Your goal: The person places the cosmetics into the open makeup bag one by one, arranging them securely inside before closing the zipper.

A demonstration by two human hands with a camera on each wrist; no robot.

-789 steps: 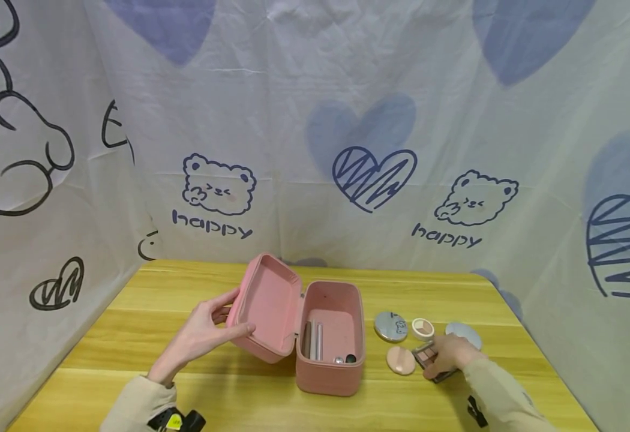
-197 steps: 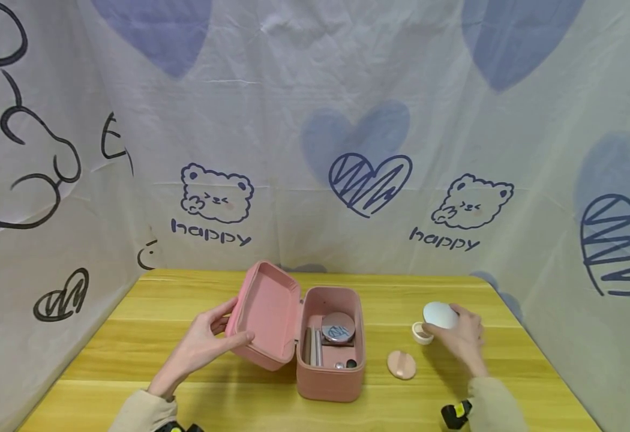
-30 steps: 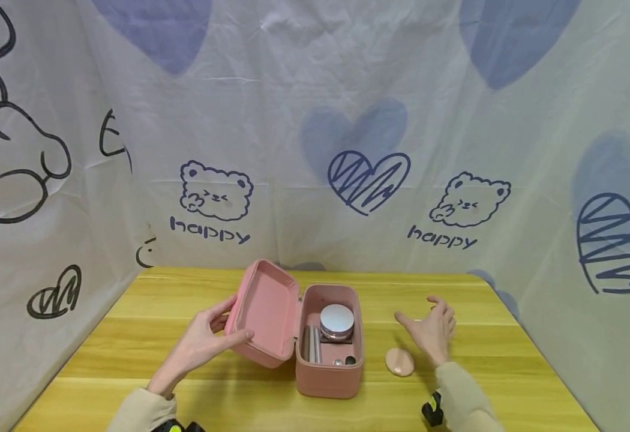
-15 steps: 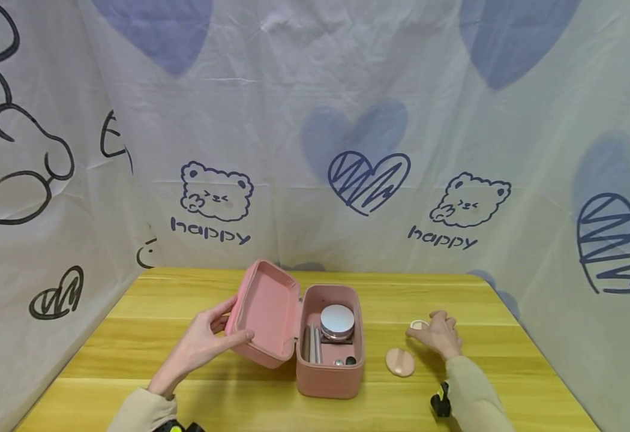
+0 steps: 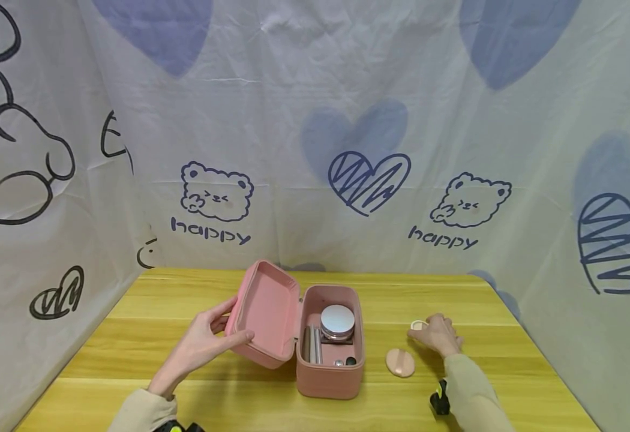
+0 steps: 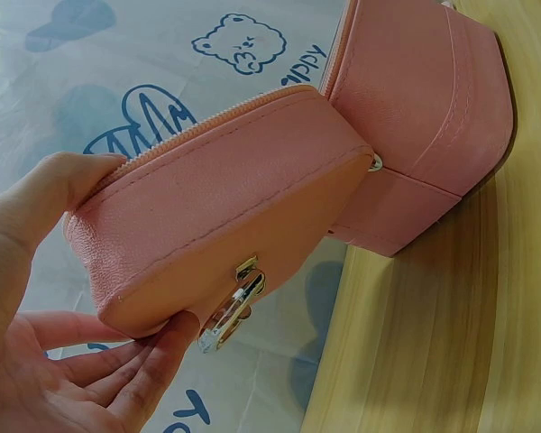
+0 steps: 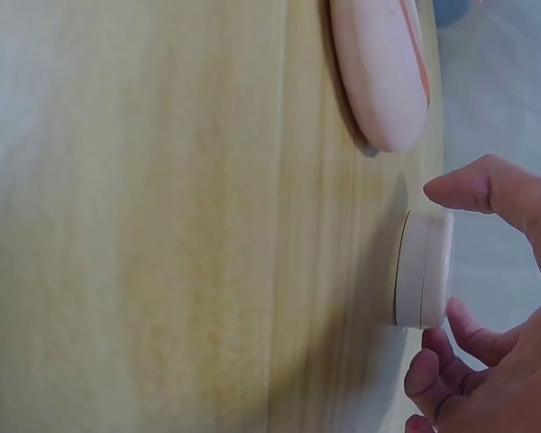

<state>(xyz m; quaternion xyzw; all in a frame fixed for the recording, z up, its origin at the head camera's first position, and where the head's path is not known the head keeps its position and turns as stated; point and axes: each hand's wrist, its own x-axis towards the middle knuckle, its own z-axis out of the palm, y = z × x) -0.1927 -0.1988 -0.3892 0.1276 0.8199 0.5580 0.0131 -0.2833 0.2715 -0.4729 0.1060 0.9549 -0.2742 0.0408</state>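
Note:
My left hand (image 5: 201, 339) grips the lid (image 5: 266, 318) of a pink cosmetic case (image 5: 328, 384) and holds it tilted open to the left. In the left wrist view, the thumb lies on the zip edge and the fingers are under the lid's outer face, beside a gold ring handle (image 6: 230, 311). On the right, my right hand (image 5: 441, 336) is around a small round white makeup compact (image 7: 424, 271) standing on the table. A gap shows between thumb and compact, while the fingertips are right at its other side. A peach powder puff (image 5: 400, 363) lies nearer me.
Inside the case are stacked round compacts with a silvery top (image 5: 338, 320), slim tubes (image 5: 315, 345) and two small round-ended items (image 5: 344, 362). Wooden tabletop (image 5: 239, 402) surrounds the case. A printed white cloth (image 5: 293, 120) hangs behind and at both sides.
Earlier, the palette and round compacts went from the table into the case. Over the last second my right hand came down to the small white compact. The left hand stays on the lid.

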